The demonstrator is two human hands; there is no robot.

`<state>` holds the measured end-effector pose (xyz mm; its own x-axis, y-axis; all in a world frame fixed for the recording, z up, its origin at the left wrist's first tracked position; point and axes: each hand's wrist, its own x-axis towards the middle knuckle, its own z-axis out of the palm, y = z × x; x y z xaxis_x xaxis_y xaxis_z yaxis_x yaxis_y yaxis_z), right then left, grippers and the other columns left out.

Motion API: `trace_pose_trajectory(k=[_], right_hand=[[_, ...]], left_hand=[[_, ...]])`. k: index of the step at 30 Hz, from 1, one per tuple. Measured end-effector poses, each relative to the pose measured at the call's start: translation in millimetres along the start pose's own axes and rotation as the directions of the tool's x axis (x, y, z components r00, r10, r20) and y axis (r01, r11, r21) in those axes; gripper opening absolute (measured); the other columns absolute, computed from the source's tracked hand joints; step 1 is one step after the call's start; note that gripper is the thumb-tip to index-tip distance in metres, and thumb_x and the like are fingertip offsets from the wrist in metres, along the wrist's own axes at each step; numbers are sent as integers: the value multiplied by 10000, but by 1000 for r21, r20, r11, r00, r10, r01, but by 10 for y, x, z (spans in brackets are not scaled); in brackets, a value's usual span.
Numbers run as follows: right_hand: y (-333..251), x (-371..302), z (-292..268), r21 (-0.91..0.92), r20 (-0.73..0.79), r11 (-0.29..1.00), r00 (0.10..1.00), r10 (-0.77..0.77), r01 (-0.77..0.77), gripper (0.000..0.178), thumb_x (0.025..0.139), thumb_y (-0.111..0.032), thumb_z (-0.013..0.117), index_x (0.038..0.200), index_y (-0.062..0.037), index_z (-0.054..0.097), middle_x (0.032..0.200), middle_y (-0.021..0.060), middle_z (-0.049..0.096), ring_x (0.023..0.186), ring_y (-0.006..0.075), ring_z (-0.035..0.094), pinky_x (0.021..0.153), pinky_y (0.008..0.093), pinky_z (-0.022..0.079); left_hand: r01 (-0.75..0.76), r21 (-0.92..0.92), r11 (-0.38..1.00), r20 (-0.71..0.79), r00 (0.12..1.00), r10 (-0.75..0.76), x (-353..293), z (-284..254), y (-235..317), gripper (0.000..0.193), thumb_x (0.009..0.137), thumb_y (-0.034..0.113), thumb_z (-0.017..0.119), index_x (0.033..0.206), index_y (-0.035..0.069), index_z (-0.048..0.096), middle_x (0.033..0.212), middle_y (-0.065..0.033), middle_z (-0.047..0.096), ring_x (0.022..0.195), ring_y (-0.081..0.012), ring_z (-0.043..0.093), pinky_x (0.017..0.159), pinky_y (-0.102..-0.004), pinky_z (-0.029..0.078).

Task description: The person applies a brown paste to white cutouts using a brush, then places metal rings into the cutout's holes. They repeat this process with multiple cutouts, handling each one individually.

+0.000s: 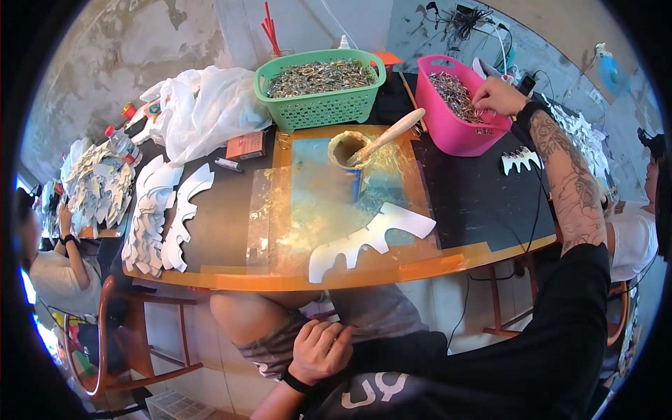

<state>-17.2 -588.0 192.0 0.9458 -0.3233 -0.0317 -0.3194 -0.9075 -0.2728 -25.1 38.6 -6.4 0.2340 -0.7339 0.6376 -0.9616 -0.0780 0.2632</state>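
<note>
At the back right, my right hand (pixel 498 96) reaches over the rim of a pink plastic basket (pixel 456 133). Its fingers are drawn together at the heap of small metal pieces (pixel 453 94) inside; what they pinch is too small to make out. Down by my lap, my left hand (pixel 320 351) is curled closed, with nothing seen in it. One white scalloped cutout (pixel 371 236) lies flat near the table's front edge. Behind it stands a glue-crusted pot (pixel 344 150) with a wooden-handled brush (pixel 392 134) leaning in it.
Stacks of white cutouts (pixel 148 217) lie to the left. A green basket (pixel 318 108) of metal pieces stands at the back, beside a white plastic bag (pixel 210 112). A smaller toothed piece (pixel 521 160) lies right, near a cable. Other people sit at both sides.
</note>
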Motion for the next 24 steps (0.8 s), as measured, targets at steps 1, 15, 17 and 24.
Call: trace_pose_trajectory(k=[1,15,17,24], right_hand=[[-100,-70,-86,51,-19,998,999,47,-46,138,865,-76,750,951,24,794,779,81,757,636,132,696,590,273,536],[-1464,-643,1327,306,174,921,937,-303,242,226,873,-116,784,1046,28,762,810,104,732,706,181,678,702,320,540],[-1422,-637,1381,451,149,887,972,-182,97,185,882,-96,778,1018,27,754,803,85,724,677,146,651,660,292,526],[-1775,-703,1311,611,203,785,938,-280,102,101,899,-24,717,977,36,740,862,75,749,724,113,667,677,269,543]], left_hand=[[-3,-1,1000,3,1000,3,17,3,2,303,753,79,752,1053,51,728,971,-74,678,870,-236,678,831,-400,538],[-136,-153,979,142,977,158,390,62,112,339,739,107,783,1068,47,725,1081,-94,682,942,-266,683,889,-408,548],[-145,-154,977,155,973,169,420,68,94,338,749,118,782,1073,44,722,1099,-97,679,948,-265,680,889,-403,549],[-66,-137,988,233,968,97,861,186,128,327,801,182,763,1088,35,705,1202,-131,652,1051,-280,658,954,-409,532]])
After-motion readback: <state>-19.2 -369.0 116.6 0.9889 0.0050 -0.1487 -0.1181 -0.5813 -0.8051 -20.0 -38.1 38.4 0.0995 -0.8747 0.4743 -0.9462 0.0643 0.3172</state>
